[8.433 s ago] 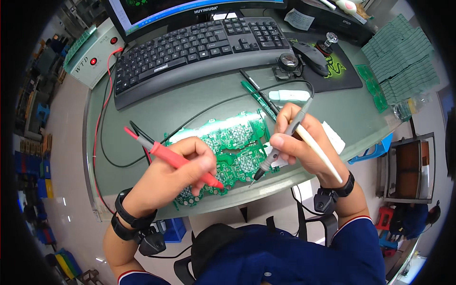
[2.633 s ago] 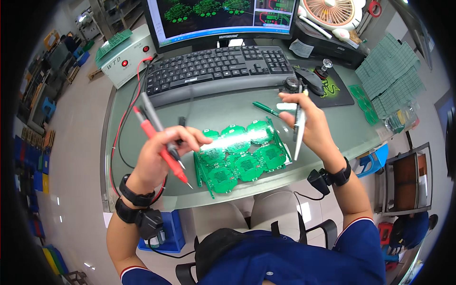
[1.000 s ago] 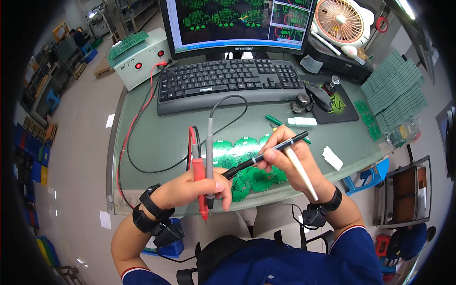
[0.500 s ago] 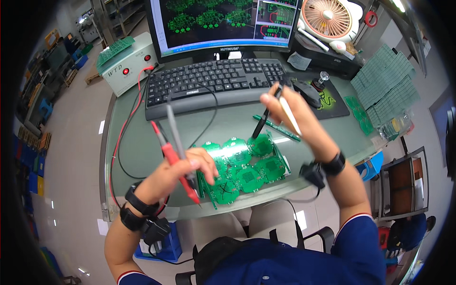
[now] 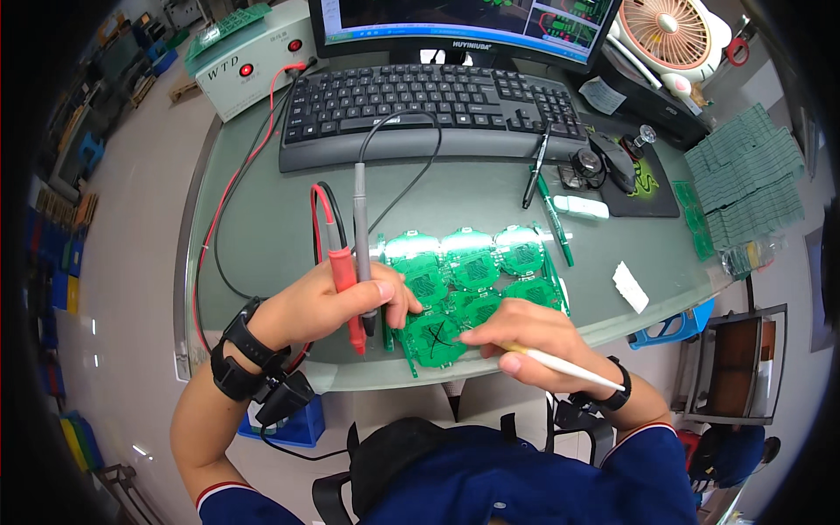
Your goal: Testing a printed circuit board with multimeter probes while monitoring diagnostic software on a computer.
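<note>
A panel of several joined round green circuit boards (image 5: 473, 269) lies at the desk's front edge; a black cross marks its near-left board. Closed around a red test probe (image 5: 344, 278) and a grey-and-black test probe (image 5: 360, 206), my left hand (image 5: 306, 306) rests over the panel's left edge. Both probe tips point down beside the board. My right hand (image 5: 529, 337) is at the panel's near side, fingertips by the crossed board. A slim white-handled stick (image 5: 573, 370) is gripped in it, slanting back toward my wrist; its front end is hidden by the fingers.
Behind the panel lie a black pen (image 5: 535, 171), a green pen (image 5: 556, 223) and a white bottle (image 5: 581, 207). A keyboard (image 5: 420, 109), mouse (image 5: 612, 162), monitor (image 5: 464, 35) and white tester box (image 5: 254, 70) stand farther back. Probe cables loop at left; stacked green panels (image 5: 744, 175) sit right.
My right hand has come down from near the keyboard to the panel. The black pen it held now lies on the desk; the white stick stays in its grip. The view has shifted.
</note>
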Motion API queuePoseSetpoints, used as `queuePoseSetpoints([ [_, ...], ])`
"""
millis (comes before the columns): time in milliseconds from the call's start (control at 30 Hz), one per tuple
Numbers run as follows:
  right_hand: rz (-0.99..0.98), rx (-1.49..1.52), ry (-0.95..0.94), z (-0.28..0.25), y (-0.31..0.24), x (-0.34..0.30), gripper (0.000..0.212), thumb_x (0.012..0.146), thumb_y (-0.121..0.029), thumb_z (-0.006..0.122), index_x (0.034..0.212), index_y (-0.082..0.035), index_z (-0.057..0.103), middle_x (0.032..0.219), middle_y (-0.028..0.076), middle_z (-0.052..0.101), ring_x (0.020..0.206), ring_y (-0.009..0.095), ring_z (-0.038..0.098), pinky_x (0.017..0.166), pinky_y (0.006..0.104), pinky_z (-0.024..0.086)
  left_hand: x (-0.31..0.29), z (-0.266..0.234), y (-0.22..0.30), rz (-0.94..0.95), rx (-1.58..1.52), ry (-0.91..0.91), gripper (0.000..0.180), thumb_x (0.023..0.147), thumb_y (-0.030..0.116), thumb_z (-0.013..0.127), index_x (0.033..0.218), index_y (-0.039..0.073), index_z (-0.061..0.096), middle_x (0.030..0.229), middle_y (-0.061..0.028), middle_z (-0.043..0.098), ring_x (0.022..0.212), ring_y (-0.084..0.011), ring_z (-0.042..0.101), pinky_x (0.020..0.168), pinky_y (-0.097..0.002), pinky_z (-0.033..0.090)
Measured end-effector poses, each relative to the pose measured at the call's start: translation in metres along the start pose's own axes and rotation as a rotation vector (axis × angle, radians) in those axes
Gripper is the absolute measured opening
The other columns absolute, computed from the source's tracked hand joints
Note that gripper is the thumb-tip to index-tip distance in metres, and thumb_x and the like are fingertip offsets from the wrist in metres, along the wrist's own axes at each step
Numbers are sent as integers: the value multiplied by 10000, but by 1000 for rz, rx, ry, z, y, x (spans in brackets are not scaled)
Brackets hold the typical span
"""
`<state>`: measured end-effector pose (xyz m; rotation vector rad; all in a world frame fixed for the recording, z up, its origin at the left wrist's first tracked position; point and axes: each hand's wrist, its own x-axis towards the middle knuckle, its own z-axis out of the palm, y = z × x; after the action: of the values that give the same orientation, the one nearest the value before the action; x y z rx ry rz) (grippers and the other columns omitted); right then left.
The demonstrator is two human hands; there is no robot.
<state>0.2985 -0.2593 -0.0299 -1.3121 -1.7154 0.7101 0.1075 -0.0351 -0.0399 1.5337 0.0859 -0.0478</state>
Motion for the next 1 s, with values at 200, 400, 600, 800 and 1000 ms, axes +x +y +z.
queuePoseSetpoints([
  [200,80,32,90,16,11,1,181,802,-61,680,978,-38,649,864,82,640,676,206,589,614,296,487,-2,1,-9,4,15,28,324,982,214,457,833,3,652,867,-89,663,1017,-249,639,905,-368,479],
  [400,-7,-39,83,18,22,-2,134,771,-65,716,865,-43,622,774,72,628,653,213,611,574,306,486,-2,5,-9,17,22,56,326,978,215,460,822,-1,647,840,-88,653,1000,-241,639,879,-364,482],
  [600,-172,-109,62,13,20,8,167,764,-66,749,868,-43,620,773,74,626,661,234,615,592,322,497,-2,7,-8,19,37,78,339,976,214,457,802,-15,635,823,-95,645,974,-241,642,850,-355,479],
  [800,-159,-135,113,20,24,3,201,753,-84,782,840,-50,604,776,75,626,658,246,613,591,331,500,-3,9,-10,26,52,93,338,974,211,453,799,-16,633,828,-94,647,962,-233,639,846,-348,476],
  [1000,-182,-180,54,18,31,2,209,743,-69,782,822,-54,589,755,69,637,622,231,604,531,323,464,-4,10,-13,38,93,110,332,970,217,456,800,-9,630,852,-94,657,957,-217,633,844,-344,477],
])
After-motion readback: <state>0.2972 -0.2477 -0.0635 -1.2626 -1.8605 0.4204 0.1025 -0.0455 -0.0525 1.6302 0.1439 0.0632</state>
